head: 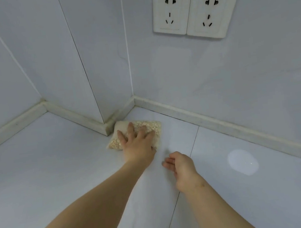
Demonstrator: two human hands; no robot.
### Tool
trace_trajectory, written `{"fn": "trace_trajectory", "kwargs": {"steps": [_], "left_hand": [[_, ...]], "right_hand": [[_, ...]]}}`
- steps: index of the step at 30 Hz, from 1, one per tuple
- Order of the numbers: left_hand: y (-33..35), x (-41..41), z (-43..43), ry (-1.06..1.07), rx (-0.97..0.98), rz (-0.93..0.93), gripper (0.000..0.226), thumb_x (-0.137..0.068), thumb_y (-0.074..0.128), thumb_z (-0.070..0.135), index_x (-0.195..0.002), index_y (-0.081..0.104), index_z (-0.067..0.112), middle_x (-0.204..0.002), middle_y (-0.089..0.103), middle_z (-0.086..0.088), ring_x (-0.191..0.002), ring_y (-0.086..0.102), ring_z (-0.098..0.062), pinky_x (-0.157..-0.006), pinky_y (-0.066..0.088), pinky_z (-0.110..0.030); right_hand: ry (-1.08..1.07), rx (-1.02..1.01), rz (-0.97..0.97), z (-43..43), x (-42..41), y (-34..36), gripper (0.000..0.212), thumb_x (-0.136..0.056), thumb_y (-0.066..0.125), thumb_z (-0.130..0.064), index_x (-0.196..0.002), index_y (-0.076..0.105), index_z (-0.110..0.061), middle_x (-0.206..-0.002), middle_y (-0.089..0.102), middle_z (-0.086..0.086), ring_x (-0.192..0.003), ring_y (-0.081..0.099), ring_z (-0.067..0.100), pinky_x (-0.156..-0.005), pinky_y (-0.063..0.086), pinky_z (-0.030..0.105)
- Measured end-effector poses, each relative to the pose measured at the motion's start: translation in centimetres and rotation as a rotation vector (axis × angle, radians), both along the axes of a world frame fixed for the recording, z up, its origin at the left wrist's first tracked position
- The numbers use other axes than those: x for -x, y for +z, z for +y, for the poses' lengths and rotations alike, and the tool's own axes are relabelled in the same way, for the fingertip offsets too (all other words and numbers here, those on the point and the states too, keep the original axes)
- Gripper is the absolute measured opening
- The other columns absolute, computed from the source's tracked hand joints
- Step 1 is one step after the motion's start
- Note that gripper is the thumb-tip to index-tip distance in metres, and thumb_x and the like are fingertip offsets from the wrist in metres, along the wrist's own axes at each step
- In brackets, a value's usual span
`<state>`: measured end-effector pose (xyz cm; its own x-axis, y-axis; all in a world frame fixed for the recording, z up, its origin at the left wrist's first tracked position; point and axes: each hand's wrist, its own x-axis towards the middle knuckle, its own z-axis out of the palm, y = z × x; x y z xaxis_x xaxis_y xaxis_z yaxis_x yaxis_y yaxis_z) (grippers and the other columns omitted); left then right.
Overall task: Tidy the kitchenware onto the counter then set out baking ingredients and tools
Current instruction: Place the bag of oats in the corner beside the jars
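Left hand lies flat, fingers spread, pressing a soft clear bag of oats on the glossy white tabletop, against the wall corner. Right hand hovers nearby, fingers loosely curled, holding nothing.

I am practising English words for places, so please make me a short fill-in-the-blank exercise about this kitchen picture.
1. The left hand lies flat on a clear bag of ____.
2. The bag sits on the counter in the ____ by the wall.
3. The right hand holds ____.
4. On the wall are ____ sockets.

Missing words: oats; corner; nothing; two
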<state>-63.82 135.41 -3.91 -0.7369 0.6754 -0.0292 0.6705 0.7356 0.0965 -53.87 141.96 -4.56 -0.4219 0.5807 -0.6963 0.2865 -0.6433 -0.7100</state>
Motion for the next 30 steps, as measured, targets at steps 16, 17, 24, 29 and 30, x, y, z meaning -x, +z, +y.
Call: {"fn": "trace_trajectory", "kwargs": {"steps": [16, 17, 24, 29, 30], "left_hand": [[3.8, -8.0, -8.8, 0.156, -0.997, -0.797, 0.027, -0.089, 0.045, 0.012, -0.085, 0.067, 0.028, -0.088, 0.064, 0.02, -0.086, 0.057, 0.003, -0.072, 0.041, -0.004], [4.6, -8.6, -9.2, 0.23, -1.085, -0.89, 0.031, -0.092, 0.043, 0.004, -0.084, 0.065, 0.025, -0.085, 0.064, 0.014, -0.081, 0.057, -0.001, -0.064, 0.043, -0.004], [6.7, -12.8, -10.3, 0.522, -1.32, -1.223, 0.026, -0.095, 0.037, 0.001, -0.085, 0.059, 0.011, -0.083, 0.064, -0.007, -0.078, 0.061, -0.019, -0.066, 0.047, -0.031], [5.5, -15.1, -9.6, 0.494, -1.254, -1.366, 0.023, -0.098, 0.038, 0.013, -0.104, 0.061, 0.008, -0.103, 0.066, -0.015, -0.092, 0.065, -0.026, -0.079, 0.053, -0.038], [5.1, -15.6, -9.4, 0.447, -1.218, -1.376, 0.024, -0.099, 0.04, 0.019, -0.107, 0.06, 0.01, -0.106, 0.067, -0.014, -0.095, 0.065, -0.026, -0.082, 0.054, -0.04]], "right_hand": [[0.036, -0.201, 0.199, -3.9, -6.6, 1.3, 0.007, -0.092, 0.052, -0.01, -0.091, 0.058, -0.013, -0.1, 0.059, 0.007, -0.085, 0.056, 0.015, -0.074, 0.045, 0.021], [0.091, -0.228, 0.199, -4.3, -7.3, 1.5, 0.007, -0.092, 0.055, -0.014, -0.098, 0.057, -0.015, -0.106, 0.057, 0.003, -0.093, 0.055, 0.014, -0.08, 0.043, 0.022], [0.376, -0.238, 0.312, -6.8, -12.1, 3.1, 0.037, -0.088, 0.06, -0.02, -0.123, 0.047, -0.023, -0.118, 0.061, -0.005, -0.104, 0.059, 0.004, -0.078, 0.048, 0.017], [0.281, -0.299, 0.24, -7.1, -15.4, 3.4, 0.03, -0.089, 0.059, -0.027, -0.116, 0.054, -0.014, -0.107, 0.067, 0.0, -0.093, 0.066, 0.009, -0.067, 0.049, 0.016], [0.279, -0.322, 0.207, -7.1, -15.9, 3.3, 0.03, -0.088, 0.06, -0.029, -0.113, 0.055, -0.014, -0.104, 0.069, 0.002, -0.091, 0.067, 0.011, -0.065, 0.05, 0.017]]}}
